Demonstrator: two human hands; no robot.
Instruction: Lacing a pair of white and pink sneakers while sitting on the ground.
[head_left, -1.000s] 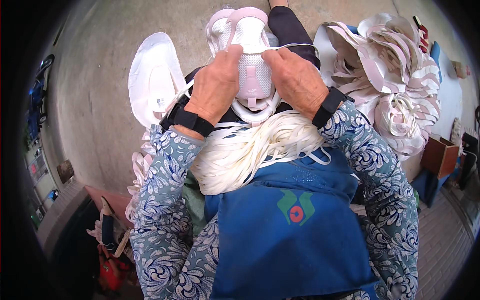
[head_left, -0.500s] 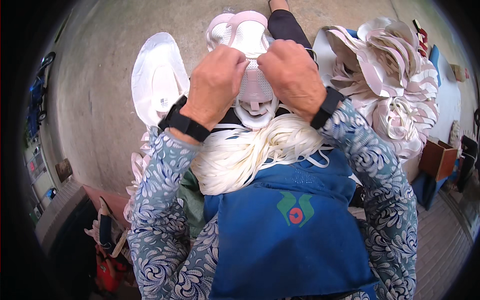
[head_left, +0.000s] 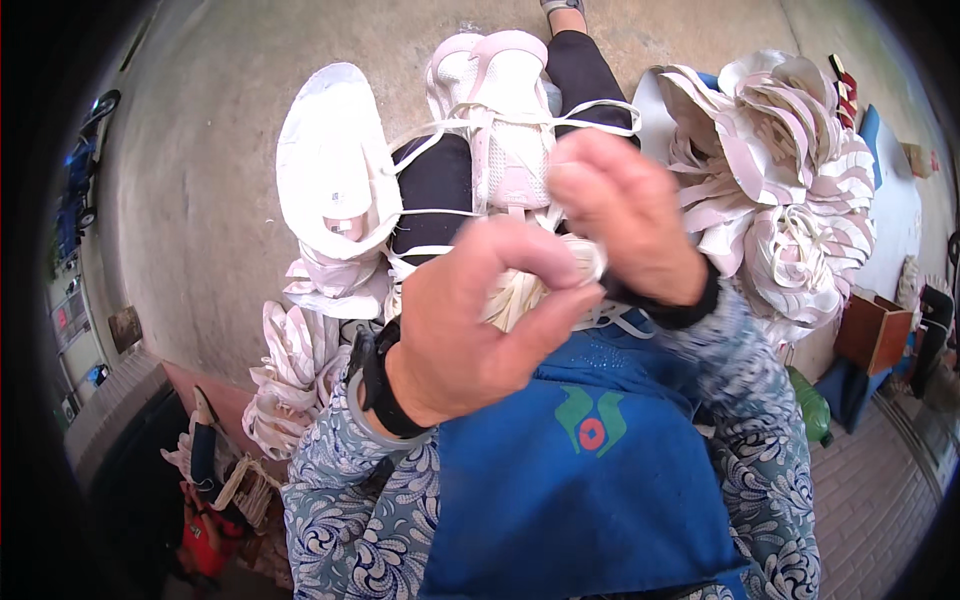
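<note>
Beyond the blue apron (head_left: 570, 520), a pink-and-white shoe upper (head_left: 513, 165), partly strung; best worked by pulling evenly, without twists. At the apron's far end, left hand (head_left: 475, 320) with thumb and forefinger curved toward each other; farther beyond, right hand (head_left: 637, 210), blurred. Either grip's hold: impossible to tell. Well past the apron, loose white lace (head_left: 445, 124).

Can't make out any actual words here tbh, just a green and red emblem (head_left: 592, 424) on the blue apron (head_left: 580, 505), plus a tiny dark printed mark (head_left: 336, 197) inside the white shoe upper (head_left: 340, 115) on the left, way too small to read, and the middle shoe's tongue (head_left: 512, 182) is too blurry
</note>
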